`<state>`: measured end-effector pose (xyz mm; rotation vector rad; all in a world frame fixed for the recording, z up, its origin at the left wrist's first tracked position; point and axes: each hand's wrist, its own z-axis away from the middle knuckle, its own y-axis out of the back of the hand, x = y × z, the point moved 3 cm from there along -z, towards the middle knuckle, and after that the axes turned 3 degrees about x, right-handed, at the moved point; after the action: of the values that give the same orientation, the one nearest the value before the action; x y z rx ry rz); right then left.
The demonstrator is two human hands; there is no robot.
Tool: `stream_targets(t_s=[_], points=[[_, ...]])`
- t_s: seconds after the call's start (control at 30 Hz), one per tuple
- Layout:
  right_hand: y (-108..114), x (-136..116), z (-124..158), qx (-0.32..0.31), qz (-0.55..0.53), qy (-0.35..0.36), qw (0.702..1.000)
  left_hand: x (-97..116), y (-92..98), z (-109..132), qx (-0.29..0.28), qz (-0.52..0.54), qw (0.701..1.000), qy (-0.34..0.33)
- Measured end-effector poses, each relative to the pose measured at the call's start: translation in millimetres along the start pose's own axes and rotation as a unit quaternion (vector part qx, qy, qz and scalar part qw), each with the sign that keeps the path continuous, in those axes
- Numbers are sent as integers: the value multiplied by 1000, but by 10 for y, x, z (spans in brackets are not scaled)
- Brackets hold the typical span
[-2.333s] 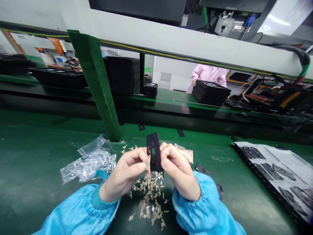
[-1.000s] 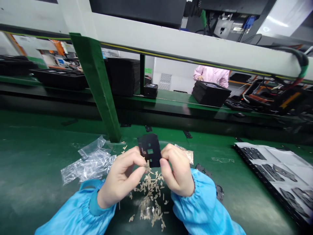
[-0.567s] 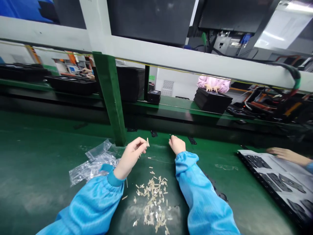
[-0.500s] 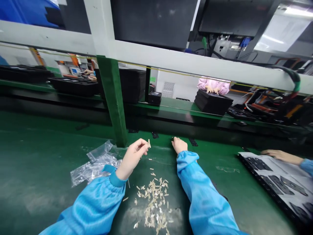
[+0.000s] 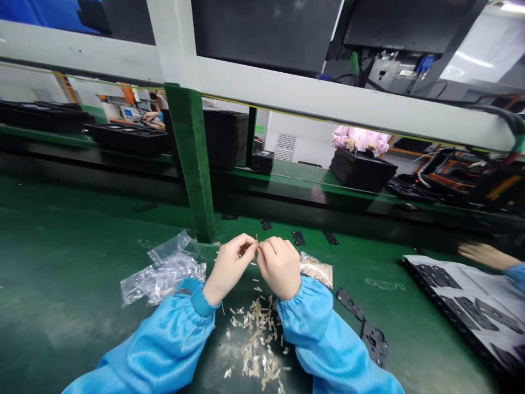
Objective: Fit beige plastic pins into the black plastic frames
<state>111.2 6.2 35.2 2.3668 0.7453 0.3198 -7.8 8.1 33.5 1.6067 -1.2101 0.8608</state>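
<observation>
- Left hand and right hand pinch a tan strip between their fingertips, over the table.
- Green sign: too small to read.
- Table green, glossy, strewn with scraps.
- White wall behind.

Head view, forward (and down).

A thin tan strip stands almost straight up, pinched in the fingertips of the left hand, with the right hand close against it. Only its top pokes out; the rest is hidden. Below, lots of little tan bits lie in a messy heap on the green bench. Some look bent.
</observation>
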Motion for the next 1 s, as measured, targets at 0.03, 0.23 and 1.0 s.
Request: stream_targets(t_s=[0.03, 0.23, 1.0], points=[[10, 10, 11, -1, 4, 3, 1000, 13, -7, 12, 0, -14, 1000, -8], [60, 46, 54, -19, 13, 29, 999, 37, -45, 54, -8, -65, 997, -36], [358, 170, 5, -26, -230, -75, 970, 214, 65, 73, -34, -101, 988, -109]])
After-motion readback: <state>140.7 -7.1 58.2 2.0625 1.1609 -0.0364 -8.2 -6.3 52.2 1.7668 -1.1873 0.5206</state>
